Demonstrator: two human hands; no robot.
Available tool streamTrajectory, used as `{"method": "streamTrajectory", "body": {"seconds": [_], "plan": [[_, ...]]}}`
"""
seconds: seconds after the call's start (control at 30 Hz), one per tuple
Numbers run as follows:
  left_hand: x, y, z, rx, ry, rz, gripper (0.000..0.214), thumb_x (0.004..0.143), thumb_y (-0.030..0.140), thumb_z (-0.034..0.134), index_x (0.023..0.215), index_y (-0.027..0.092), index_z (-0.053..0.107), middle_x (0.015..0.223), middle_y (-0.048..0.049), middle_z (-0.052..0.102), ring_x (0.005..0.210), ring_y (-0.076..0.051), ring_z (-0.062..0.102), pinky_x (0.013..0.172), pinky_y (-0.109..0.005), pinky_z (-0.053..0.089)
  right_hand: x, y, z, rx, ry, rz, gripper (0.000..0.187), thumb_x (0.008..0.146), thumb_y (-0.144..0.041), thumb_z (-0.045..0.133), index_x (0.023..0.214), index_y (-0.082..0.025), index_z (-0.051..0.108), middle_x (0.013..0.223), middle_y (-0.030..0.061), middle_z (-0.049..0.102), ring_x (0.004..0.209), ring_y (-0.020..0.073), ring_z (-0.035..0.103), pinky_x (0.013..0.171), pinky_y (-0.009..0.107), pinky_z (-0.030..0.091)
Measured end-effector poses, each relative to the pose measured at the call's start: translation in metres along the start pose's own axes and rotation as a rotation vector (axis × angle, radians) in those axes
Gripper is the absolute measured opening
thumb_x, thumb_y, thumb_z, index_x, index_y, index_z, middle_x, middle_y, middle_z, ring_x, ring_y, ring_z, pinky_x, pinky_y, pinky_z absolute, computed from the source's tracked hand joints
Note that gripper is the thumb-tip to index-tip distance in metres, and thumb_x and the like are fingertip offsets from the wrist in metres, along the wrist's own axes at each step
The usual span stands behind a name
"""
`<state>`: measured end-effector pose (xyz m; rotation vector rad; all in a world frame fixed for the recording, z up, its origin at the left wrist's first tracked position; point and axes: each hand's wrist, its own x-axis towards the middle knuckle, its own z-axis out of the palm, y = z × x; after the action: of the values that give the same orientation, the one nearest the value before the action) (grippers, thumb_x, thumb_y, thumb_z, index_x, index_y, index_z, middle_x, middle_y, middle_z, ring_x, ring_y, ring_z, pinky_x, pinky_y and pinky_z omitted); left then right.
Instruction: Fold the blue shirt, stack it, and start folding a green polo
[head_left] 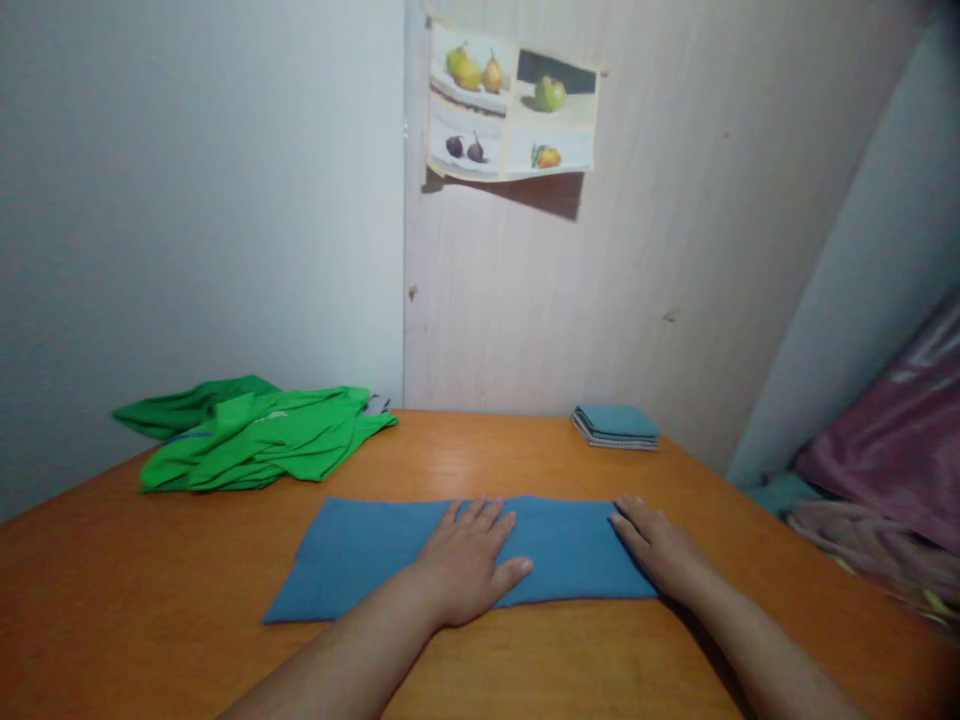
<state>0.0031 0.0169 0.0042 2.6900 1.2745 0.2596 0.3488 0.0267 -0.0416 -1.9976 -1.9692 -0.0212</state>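
A blue cloth [360, 555] lies folded into a long flat band on the orange wooden table [150, 600]. My left hand [469, 560] rests flat on the middle of the cloth, palm down, fingers stretched out. My right hand [656, 545] lies flat on the cloth's right end, fingers together and extended. Neither hand holds anything.
A heap of green garments [255, 435] sits at the back left of the table. A small stack of folded blue cloths [616, 425] lies at the back right near the wall. A fruit poster [514, 105] hangs above. Pink bedding [892, 460] is off the right edge.
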Motion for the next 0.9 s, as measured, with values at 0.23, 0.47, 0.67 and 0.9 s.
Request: {"method": "streamTrajectory", "body": {"seconds": [0.23,0.47,0.67,0.9], "plan": [[-0.003,0.004,-0.002,-0.054,-0.021,-0.001,0.084,0.093,0.076,0.013,0.155,0.022,0.032,0.163,-0.0119,0.025,0.151,-0.033,0.015,0.120,-0.059,0.010,0.007,0.013,0.019,-0.188,0.080,-0.043,0.068,0.096,-0.056,0.026,0.142,-0.014,0.052,0.150,0.0134,0.048,0.143,0.0349,0.036,0.117,0.067,0.019],[-0.004,0.004,-0.003,-0.086,-0.026,0.020,0.089,0.091,0.079,0.013,0.155,0.020,0.032,0.163,-0.0135,0.026,0.151,-0.034,0.016,0.120,-0.060,0.009,0.008,-0.002,0.027,-0.089,0.077,-0.206,0.077,0.094,-0.065,0.030,0.147,-0.012,0.045,0.155,0.0130,0.041,0.146,0.0317,0.031,0.119,0.054,0.028],[-0.004,0.002,-0.004,-0.094,-0.008,0.017,0.087,0.091,0.079,0.013,0.154,0.023,0.034,0.163,-0.0122,0.027,0.151,-0.033,0.017,0.120,-0.059,0.009,0.006,0.000,0.036,-0.115,-0.044,-0.198,0.080,0.091,-0.068,0.031,0.151,-0.016,0.043,0.158,0.0107,0.036,0.149,0.0321,0.023,0.119,0.055,0.026],[-0.004,-0.003,-0.001,-0.050,0.025,-0.030,0.083,0.093,0.075,0.013,0.154,0.022,0.034,0.162,-0.0100,0.030,0.150,-0.032,0.019,0.121,-0.055,0.011,0.003,-0.019,0.020,-0.101,-0.082,-0.121,0.084,0.092,-0.073,0.028,0.152,-0.015,0.040,0.159,0.0110,0.035,0.150,0.0327,0.022,0.119,0.055,0.024]]}}
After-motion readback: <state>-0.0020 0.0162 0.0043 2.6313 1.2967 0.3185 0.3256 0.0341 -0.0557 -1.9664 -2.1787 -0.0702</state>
